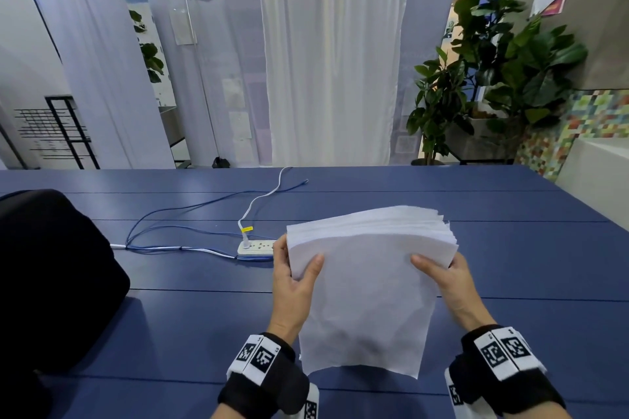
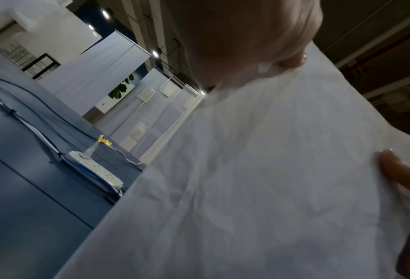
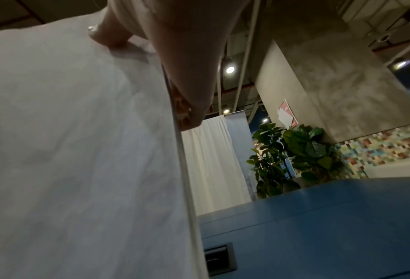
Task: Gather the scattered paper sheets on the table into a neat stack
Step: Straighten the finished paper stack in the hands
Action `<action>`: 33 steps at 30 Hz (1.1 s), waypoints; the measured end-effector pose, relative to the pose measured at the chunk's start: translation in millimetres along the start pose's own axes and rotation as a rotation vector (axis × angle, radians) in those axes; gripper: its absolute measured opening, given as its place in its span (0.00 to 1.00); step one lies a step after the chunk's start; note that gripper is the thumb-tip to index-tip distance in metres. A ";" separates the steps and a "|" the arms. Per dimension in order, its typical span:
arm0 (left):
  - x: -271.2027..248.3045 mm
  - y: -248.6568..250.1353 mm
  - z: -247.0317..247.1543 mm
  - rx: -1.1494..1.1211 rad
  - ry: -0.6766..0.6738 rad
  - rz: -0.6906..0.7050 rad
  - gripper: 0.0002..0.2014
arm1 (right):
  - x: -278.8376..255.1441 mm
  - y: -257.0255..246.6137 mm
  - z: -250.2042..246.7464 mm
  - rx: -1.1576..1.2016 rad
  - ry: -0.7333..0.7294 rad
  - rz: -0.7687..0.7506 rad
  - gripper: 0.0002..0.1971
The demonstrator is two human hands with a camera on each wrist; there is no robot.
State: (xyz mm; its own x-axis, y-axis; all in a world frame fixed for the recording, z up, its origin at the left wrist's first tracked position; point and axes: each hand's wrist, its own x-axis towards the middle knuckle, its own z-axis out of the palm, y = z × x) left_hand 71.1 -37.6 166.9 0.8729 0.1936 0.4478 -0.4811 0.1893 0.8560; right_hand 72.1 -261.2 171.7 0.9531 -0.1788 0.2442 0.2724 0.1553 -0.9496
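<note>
A thick stack of white paper sheets [image 1: 367, 286] is held up off the blue table [image 1: 170, 323], tilted toward me with its far edge fanned. My left hand [image 1: 295, 277] grips its left edge, thumb on the top sheet, fingers behind. My right hand [image 1: 442, 274] grips the right edge the same way. In the left wrist view the paper [image 2: 258, 179] fills the frame, with the left thumb [image 2: 246, 41] pressing on it and the other hand's thumb at the right. The right wrist view shows the stack [image 3: 79, 151] edge-on under the right thumb [image 3: 108, 35].
A white power strip [image 1: 255, 247] with white and blue cables [image 1: 190, 211] lies on the table just left of the stack. A black bag [image 1: 51, 275] sits at the left. Potted plants [image 1: 493, 78] stand behind the table's far right edge. A recessed socket [image 3: 219, 258] sits in the tabletop.
</note>
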 end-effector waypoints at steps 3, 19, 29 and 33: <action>3.2 3.9 -2.4 0.023 -0.004 0.025 0.17 | 3.1 -0.6 -2.5 -0.025 0.000 -0.009 0.22; -6.9 -12.2 3.9 0.020 0.026 -0.026 0.23 | -6.1 14.0 10.5 0.008 0.026 0.040 0.18; -11.1 -28.3 -9.1 0.064 0.007 -0.114 0.19 | -10.9 32.3 2.9 -0.042 0.042 0.118 0.26; -25.0 -48.6 -23.4 0.168 -0.054 -0.224 0.17 | -17.2 59.2 -2.6 -0.099 0.030 0.228 0.17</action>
State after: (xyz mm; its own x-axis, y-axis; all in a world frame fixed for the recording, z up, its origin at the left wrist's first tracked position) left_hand 70.8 -29.1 108.1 0.9612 0.1128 0.2516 -0.2592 0.0582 0.9641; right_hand 71.5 -251.4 110.8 0.9838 -0.1786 0.0173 0.0355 0.0991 -0.9944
